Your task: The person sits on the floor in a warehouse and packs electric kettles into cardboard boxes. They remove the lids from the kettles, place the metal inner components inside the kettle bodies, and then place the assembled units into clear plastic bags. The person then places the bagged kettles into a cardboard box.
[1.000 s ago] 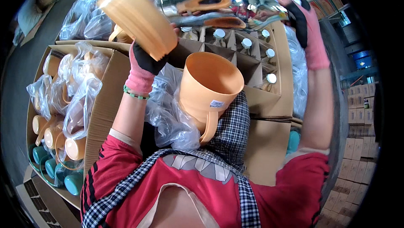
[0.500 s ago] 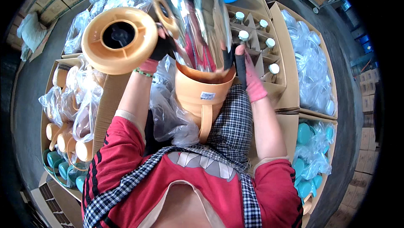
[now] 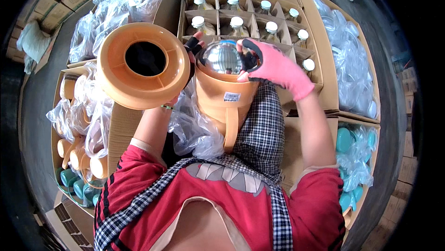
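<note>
Fingers [image 3: 248, 58] of the right hand [image 3: 273, 68] pinch the silver liner [image 3: 222, 57]; left apparently grips the orange base [image 3: 143, 65].

Orange base ring [image 3: 143, 65]: smooth matt plastic. Orange jug shell [image 3: 225, 100]: same plastic, slight sheen. Inner flask [image 3: 222, 57]: mirror-bright silvered surface. Gloves on left hand [image 3: 192, 47] and right hand [image 3: 273, 68]: knitted cloth. Boxes [image 3: 324, 42]: matt cardboard. Bags [image 3: 111, 10]: glossy clear film.

A packing workshop: cardboard cartons [image 3: 324, 56] of bagged parts and capped flasks [image 3: 237, 21] all around.
</note>
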The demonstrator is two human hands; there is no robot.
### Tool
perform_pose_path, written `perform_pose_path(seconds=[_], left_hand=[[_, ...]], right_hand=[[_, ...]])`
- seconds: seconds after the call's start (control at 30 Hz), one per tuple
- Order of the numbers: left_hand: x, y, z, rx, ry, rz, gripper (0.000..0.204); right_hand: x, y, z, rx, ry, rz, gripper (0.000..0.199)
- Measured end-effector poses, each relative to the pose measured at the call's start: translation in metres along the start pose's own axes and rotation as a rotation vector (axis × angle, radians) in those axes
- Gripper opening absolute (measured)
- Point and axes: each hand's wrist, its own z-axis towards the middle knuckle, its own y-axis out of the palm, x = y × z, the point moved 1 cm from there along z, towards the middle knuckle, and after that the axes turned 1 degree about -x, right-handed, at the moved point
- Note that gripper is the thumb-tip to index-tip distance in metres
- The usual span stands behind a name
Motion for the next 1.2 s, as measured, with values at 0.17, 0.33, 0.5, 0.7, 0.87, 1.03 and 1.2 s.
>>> perform_pose_path(seconds=[0.17,0.33,0.5,0.7,0.87,1.03,1.2], left_hand=[[-0.004,0.007,0.006,-0.044,-0.063,-0.123,0.042],[0.002,0.025,0.006,-0.002,-0.106,0.093,0.031],[0.012,0.044,0.011,0.045,-0.072,0.185,0.038],[0.052,0.040,0.037,0.367,0.259,0.552,0.025],[0.047,0.057,0.051,0.499,0.383,0.445,0.023],[0.053,0.043,0.050,0.459,0.421,0.851,0.022],[0.055,0.045,0.051,0.507,0.436,0.555,0.019]], right_hand=[[0.001,-0.007,0.029,-0.293,-0.065,-0.424,0.057],[-0.028,0.005,0.017,-0.331,0.045,-0.601,0.062],[-0.036,0.031,0.026,-0.192,0.161,-0.814,0.055],[-0.003,-0.007,0.016,-0.198,-0.060,-0.191,0.066],[-0.003,0.019,0.026,-0.243,-0.072,-0.613,0.048],[-0.031,0.038,0.036,-0.244,0.138,-0.884,0.048],[0.004,0.006,0.023,-0.259,0.045,-0.625,0.051]])
